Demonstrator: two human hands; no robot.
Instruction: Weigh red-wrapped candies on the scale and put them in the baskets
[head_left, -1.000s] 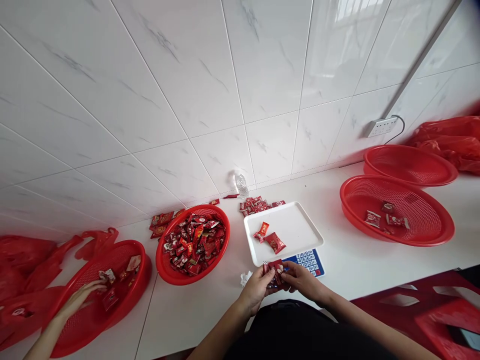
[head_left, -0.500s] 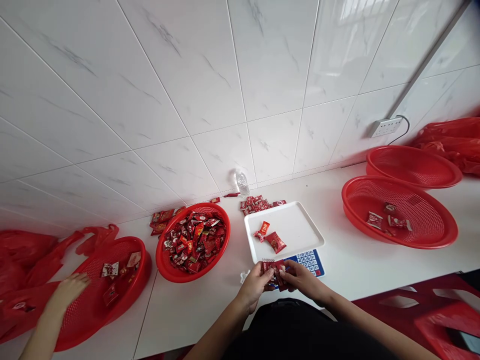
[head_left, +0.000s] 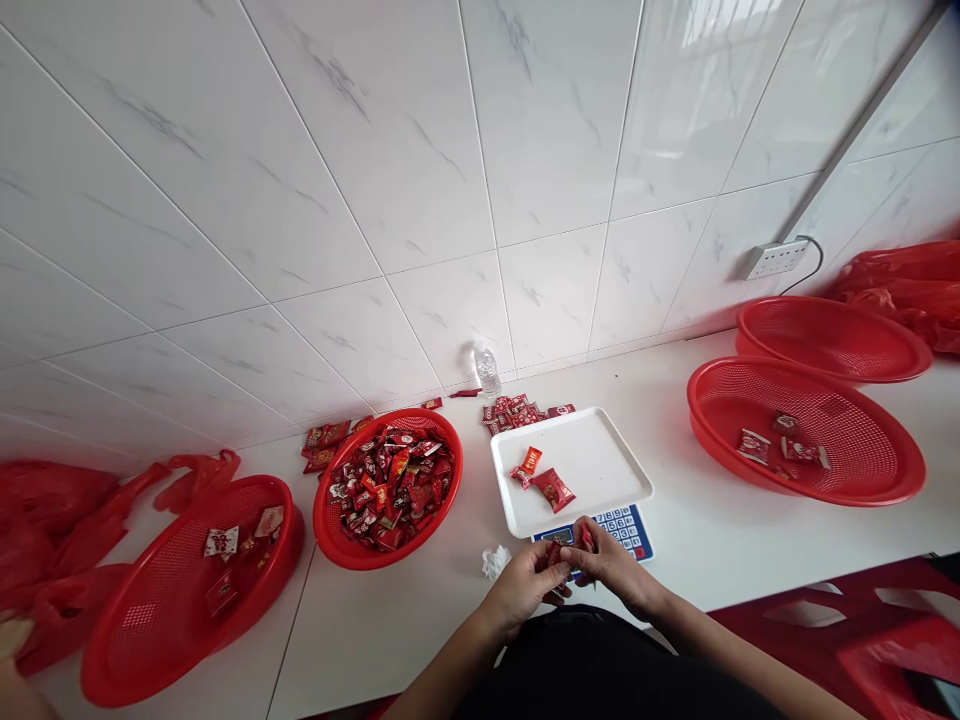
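My left hand [head_left: 527,582] is closed on red candy packets [head_left: 555,552], just in front of the scale. Close against it, my right hand [head_left: 609,565] pinches another red packet [head_left: 586,537], its fingers touching the left hand's. How many packets I hold cannot be made out. Behind my hands lies a white tray [head_left: 607,460] on the scale, with a few red packets [head_left: 555,490] at its left side. The scale's blue keypad [head_left: 622,528] shows past my right hand. To the left stands a red basket [head_left: 322,535] heaped with small wrapped candies [head_left: 397,480].
Red baskets [head_left: 806,372] stand at the right, the nearer holding several packets. Another basket [head_left: 142,660] is at the left, beside a co-worker's blurred hand [head_left: 15,635]. Packets [head_left: 514,412], a plastic bottle [head_left: 487,370] and crumpled white paper [head_left: 495,562] lie about the tray.
My hands have shifted slightly down and right, and my right hand now holds a packet apart from the others. The co-worker's hand has withdrawn left from its basket.
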